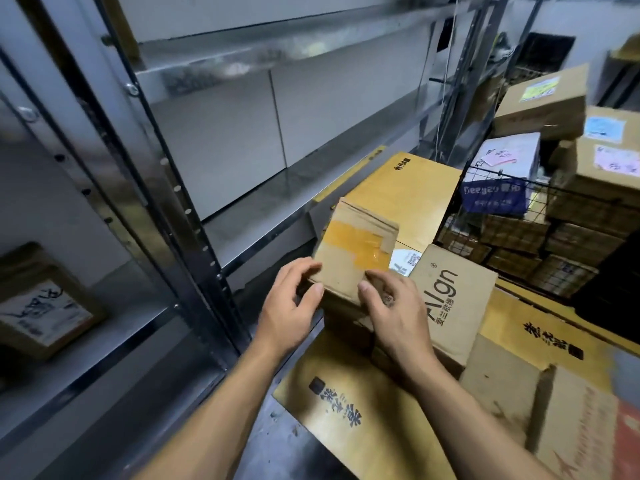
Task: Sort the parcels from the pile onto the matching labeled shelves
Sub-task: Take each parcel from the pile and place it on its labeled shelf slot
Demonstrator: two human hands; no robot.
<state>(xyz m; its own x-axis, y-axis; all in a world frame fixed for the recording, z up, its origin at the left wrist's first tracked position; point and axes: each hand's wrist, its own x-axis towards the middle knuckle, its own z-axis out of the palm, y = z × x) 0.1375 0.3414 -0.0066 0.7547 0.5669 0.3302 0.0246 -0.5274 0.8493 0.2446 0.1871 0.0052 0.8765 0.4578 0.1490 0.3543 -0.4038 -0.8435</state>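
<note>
Wire basket (512, 176) rt, white cord (445, 81) behind.

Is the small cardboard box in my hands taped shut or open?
Shut. Orange-brown tape lies across the closed top of the small brown cardboard box, gripped by the left hand and right hand.

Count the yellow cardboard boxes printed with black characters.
3 yellow cardboard boxes: one beyond the small taped brown cardboard box, one at bottom centre, nearest the camera, one at lower right. Others may be hidden in the pile.
</note>
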